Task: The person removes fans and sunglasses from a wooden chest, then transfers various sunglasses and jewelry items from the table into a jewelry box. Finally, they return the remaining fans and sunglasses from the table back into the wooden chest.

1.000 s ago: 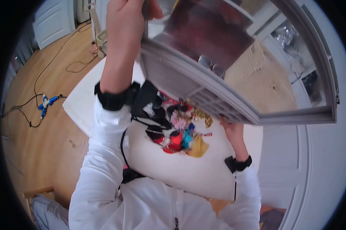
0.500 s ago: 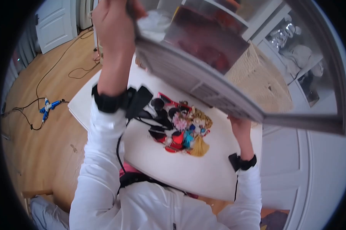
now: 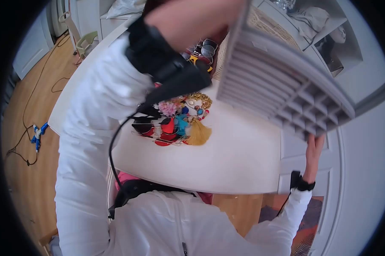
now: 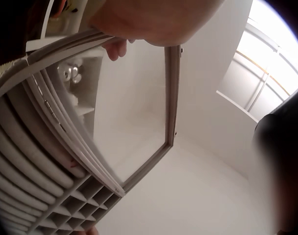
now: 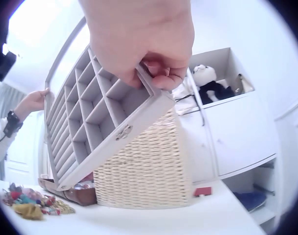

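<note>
A grey jewellery case (image 3: 260,85) is held tilted above the table, its ridged rows and square compartments showing and nothing visible in them. Its hinged lid, with a grey frame (image 4: 172,98) round a clear pane, stands raised. My left hand (image 4: 158,19) grips the case's edge near the hinge side, fingertips curled behind it. At the opposite corner, by a metal clasp (image 5: 123,132), my right hand (image 5: 144,44) pinches the rim with fingers and thumb. A pile of jewellery (image 3: 171,123) with a yellow tassel (image 3: 199,133) and pink flower (image 3: 168,107) lies on the white table (image 3: 239,158).
Behind the case stands a woven basket (image 5: 144,169), beside a brown box (image 5: 80,195) holding sunglasses (image 3: 207,50). A small red item (image 5: 203,191) lies on the table. White cabinets (image 5: 237,142) are behind. Cables and a blue connector (image 3: 38,133) lie on the floor.
The case has turned, bringing its compartments into view. My left arm has swung right across the head view, and my right hand has shifted right with the corner.
</note>
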Tool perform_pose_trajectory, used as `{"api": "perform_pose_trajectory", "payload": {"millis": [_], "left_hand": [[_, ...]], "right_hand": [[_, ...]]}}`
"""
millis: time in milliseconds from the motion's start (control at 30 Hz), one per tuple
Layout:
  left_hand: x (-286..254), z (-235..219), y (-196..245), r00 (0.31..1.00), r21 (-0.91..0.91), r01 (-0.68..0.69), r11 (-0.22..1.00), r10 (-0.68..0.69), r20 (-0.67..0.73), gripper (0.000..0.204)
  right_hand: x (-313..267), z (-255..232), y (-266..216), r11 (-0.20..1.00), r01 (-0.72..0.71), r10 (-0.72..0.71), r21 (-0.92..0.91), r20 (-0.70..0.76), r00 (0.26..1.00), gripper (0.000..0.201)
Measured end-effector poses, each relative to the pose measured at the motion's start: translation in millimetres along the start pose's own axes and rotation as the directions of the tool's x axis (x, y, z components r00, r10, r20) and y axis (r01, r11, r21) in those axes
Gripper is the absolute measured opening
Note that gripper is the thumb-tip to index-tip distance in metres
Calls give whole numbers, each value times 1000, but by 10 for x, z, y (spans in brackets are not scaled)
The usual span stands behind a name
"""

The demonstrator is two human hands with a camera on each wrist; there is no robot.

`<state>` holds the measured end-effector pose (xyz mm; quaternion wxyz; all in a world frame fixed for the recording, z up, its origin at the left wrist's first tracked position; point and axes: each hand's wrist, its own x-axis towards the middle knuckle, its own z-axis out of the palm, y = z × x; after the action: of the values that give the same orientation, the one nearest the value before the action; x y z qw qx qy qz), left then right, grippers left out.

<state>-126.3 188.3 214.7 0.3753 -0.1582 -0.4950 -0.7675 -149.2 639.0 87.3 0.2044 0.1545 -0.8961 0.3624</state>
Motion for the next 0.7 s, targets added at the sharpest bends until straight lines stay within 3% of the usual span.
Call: {"api": "perform_pose_trajectory", "payload": {"millis": [33,133,200,267,333,400,433,500,533,600,633,700], "left_hand": [[-45,86,-236,1000,-45,23,999,-22,17,30],[-322,263,-724,997,89,5,996,-12,78,29],[-489,345,-1049,983,78,138,987,-146,115,25],[-634,368,-1274,953,144,220,965,-244,182,23],[-800,279,-1554,910,221,284,933,-335,246,21],[-929,106,-1835,892,234,264,936,-329,310,21],[-931,36,-1844,891,230,262,937,-326,314,21],[-929,-164,-1841,779,351,330,876,-463,424,19],[-828,-259,-1919,780,468,223,855,-444,441,20],[-665,-336,-1795,751,605,185,774,-508,421,21],[-608,-367,-1700,719,713,142,687,-567,403,21],[-532,-484,-1592,714,752,88,654,-568,410,26]], "right_hand": [[-150,-133,132,1000,-19,19,-23,-3,1000,45],[-468,-340,136,996,-83,84,-39,13,996,53],[-559,-414,216,988,-150,152,-44,39,988,59],[-685,-423,512,942,-328,323,67,76,943,62],[-699,-215,434,902,-427,398,70,252,882,58],[-737,16,883,900,-419,435,-121,328,839,53],[-703,115,934,899,-420,436,-123,322,840,53],[-629,408,925,879,-445,475,-170,383,792,52],[-570,473,904,881,-444,471,-163,395,789,52],[-467,606,827,929,-337,369,-153,336,866,53],[-464,663,873,930,-338,368,-145,355,860,53],[-400,770,909,951,-238,293,-195,340,893,53]]}}
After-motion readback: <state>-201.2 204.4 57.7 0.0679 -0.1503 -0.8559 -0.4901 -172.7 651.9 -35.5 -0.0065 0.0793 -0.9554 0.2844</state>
